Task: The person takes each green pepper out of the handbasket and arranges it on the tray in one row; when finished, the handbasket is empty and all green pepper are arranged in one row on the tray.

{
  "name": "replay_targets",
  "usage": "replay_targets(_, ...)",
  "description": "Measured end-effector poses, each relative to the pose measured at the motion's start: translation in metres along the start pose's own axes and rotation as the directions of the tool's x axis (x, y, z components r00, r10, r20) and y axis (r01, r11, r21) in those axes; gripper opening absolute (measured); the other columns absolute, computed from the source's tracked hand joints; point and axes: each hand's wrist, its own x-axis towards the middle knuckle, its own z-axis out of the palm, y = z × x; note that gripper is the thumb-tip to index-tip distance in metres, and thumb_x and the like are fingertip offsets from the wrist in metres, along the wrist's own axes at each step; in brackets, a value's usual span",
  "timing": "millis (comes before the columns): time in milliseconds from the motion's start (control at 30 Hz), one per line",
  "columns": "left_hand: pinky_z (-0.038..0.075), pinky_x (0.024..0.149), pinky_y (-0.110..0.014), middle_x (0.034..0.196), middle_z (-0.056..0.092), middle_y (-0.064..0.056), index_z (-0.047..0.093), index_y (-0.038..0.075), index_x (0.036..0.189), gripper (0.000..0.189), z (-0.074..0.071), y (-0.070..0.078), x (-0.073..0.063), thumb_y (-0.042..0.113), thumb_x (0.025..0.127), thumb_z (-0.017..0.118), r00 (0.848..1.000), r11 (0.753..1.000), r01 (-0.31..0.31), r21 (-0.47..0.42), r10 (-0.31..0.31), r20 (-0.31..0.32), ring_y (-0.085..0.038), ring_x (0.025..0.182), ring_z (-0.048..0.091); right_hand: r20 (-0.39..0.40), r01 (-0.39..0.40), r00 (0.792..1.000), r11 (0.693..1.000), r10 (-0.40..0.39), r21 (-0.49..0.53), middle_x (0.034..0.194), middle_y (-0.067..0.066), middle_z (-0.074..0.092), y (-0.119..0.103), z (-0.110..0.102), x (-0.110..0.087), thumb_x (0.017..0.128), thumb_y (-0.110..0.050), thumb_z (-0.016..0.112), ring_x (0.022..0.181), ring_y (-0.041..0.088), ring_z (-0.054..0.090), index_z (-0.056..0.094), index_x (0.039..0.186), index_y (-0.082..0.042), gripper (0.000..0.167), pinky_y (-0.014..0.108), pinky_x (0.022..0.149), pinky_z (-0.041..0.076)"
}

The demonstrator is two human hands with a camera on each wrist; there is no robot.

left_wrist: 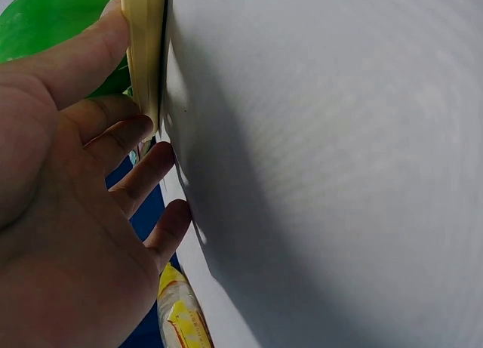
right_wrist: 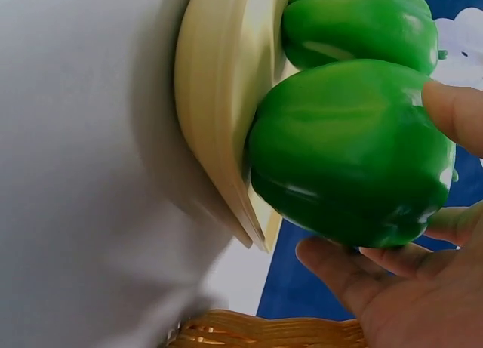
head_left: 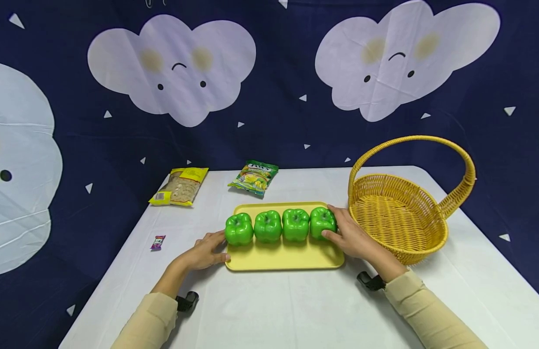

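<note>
Several green bell peppers stand in a row on a yellow rectangular tray. My right hand holds the rightmost pepper, thumb on one side and fingers on the other. That pepper still sits on the tray, close beside its neighbour. At the tray's left end, my left hand touches the rim with its thumb, the other fingers spread loosely along the edge near the leftmost pepper. In the left wrist view, the left palm holds no pepper.
A yellow wicker basket with a tall handle stands just right of the tray. Behind the tray lies a green snack bag; a yellow-and-clear packet is at back left. A small purple wrapped packet lies on the white table.
</note>
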Motion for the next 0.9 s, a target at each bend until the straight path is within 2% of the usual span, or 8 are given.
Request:
replay_targets(367,0.016,0.106,-0.068,0.152,0.032,-0.019,0.033,0.007,0.146,0.072,-0.0014,0.0001,0.0006,0.030,0.087,0.065,1.000,1.000,0.005,0.005,-0.005,0.000,-0.040,0.137,0.027,-0.041,0.016,0.999,0.999,-0.017,-0.029,0.143,0.028,0.033,-0.0035,-0.0001,-0.0004,0.089,-0.024,0.063,0.130,0.043,0.038,0.025,0.145,0.002,0.072,0.059,0.107,0.031)
replay_targets(567,0.017,0.105,-0.067,0.151,0.033,-0.020,0.033,0.006,0.146,0.072,-0.0009,-0.0001,0.0004,0.030,0.087,0.065,1.000,1.000,-0.007,-0.001,0.007,-0.004,-0.041,0.137,0.028,-0.043,0.022,0.999,0.999,-0.023,-0.030,0.139,0.027,0.038,-0.0021,0.0008,-0.0001,0.090,-0.022,0.062,0.127,0.041,0.042,0.026,0.144,0.002,0.070,0.058,0.106,0.034)
replay_targets(900,0.019,0.105,-0.064,0.151,0.032,-0.019,0.033,0.007,0.146,0.072,0.0003,-0.0009,0.0007,0.030,0.087,0.065,1.000,1.000,-0.012,0.003,0.012,-0.004,-0.041,0.136,0.028,-0.046,0.024,0.999,0.999,-0.025,-0.024,0.142,0.027,0.035,-0.0032,-0.0005,-0.0012,0.088,-0.024,0.065,0.130,0.042,0.038,0.025,0.145,0.001,0.073,0.058,0.108,0.031)
